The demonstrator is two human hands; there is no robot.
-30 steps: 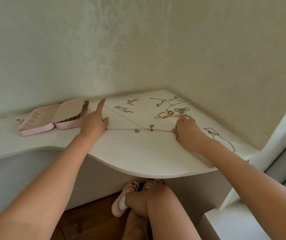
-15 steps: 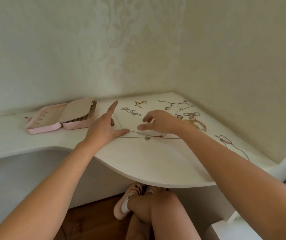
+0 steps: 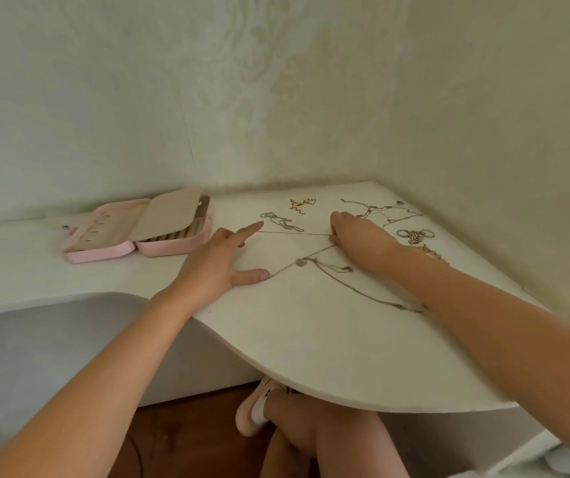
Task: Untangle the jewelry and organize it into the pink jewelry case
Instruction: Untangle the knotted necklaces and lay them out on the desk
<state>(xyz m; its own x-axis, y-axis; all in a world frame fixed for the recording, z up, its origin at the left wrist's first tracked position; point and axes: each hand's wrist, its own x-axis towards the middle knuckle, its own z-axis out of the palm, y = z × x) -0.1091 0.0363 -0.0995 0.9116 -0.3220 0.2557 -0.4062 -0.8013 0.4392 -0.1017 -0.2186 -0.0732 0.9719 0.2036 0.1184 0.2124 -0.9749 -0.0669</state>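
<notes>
Thin chain, desk centre: left hand pinning it, fingers straight; right hand pinching it; overpulling risking tightening knots.

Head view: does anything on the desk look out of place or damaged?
Nothing looks damaged or spilled. One odd spot: the thin chain is stretched between the left hand and right hand, and a loose strand disappears behind the right forearm. The pink case lies open, its beige flap tilted.
</notes>
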